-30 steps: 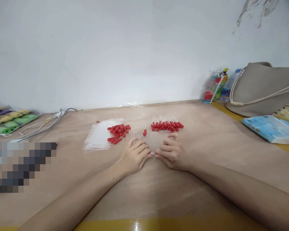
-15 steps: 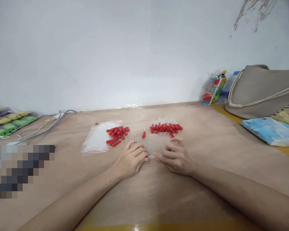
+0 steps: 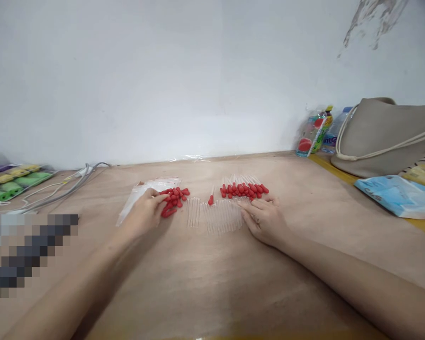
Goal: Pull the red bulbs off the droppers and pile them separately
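Observation:
My left hand reaches into a loose pile of red rubber bulbs, its fingertips closed on a bulb at the near left side. Clear thin tubes lie side by side in a row in front of me. A smaller group of tubes lies apart to the left. My right hand rests at the row's right end, fingers stretched over the tubes, thumb apart. Behind the row lie several droppers, tubes with red bulbs fitted, bulbs toward me. A single dropper lies left of them.
Clear zip bags lie partly under my left hand. Cables and a pack of green and yellow rolls are at left. At right stand bottles, a grey bag and a blue-white packet.
My left hand has left the tubes and moved left to the bulb pile. My right hand has shifted slightly and its fingers have straightened over the tubes, uncovering more of the row.

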`<state>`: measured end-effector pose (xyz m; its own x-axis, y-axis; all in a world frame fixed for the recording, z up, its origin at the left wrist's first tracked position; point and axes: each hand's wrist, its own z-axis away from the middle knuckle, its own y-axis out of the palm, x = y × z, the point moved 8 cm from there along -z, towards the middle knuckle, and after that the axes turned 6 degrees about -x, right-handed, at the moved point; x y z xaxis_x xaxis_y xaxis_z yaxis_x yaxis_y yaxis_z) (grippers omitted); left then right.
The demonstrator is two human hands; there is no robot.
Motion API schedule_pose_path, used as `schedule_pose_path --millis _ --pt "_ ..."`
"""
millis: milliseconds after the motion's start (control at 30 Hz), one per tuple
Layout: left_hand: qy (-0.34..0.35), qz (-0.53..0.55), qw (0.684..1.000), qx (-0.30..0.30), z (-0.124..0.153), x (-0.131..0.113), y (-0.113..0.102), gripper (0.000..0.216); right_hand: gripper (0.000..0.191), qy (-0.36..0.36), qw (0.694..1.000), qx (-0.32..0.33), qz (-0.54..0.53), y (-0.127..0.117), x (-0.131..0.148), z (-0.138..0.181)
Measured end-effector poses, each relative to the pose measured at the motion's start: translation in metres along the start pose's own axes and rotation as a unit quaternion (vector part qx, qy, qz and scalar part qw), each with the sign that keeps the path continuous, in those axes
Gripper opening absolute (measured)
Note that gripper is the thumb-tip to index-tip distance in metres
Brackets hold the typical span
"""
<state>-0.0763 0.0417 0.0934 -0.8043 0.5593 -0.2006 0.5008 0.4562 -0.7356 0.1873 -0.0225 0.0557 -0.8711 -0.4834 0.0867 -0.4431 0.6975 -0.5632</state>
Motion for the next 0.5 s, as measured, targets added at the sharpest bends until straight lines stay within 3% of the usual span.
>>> schedule_pose_path --millis 100,167,267,400,500 --pt "-0.126 -0.065 0.981 0.135 -0.001 0.045 0.005 0.028 0.024 0.020 1.000 0.014 0.016 0.006 -0.006 -0.001" --pt "-0.185 -0.059 0.964 0.184 0.002 0.063 0.009 0.031 0.025 0.028 0.999 0.013 0.020 0.007 -0.008 -0.002" --pt "-0.228 -0.032 0.953 0.199 0.005 0.076 0.015 0.035 0.024 0.031 0.999 0.015 0.030 0.010 -0.007 -0.004" --pt "-0.230 -0.038 0.948 0.214 0.005 0.081 0.017 0.034 0.022 0.031 0.998 0.031 0.043 0.015 -0.005 -0.005" --pt "-0.191 -0.115 0.964 0.147 -0.005 0.068 0.002 0.033 0.021 0.034 0.997 0.047 0.046 0.019 -0.005 -0.004"
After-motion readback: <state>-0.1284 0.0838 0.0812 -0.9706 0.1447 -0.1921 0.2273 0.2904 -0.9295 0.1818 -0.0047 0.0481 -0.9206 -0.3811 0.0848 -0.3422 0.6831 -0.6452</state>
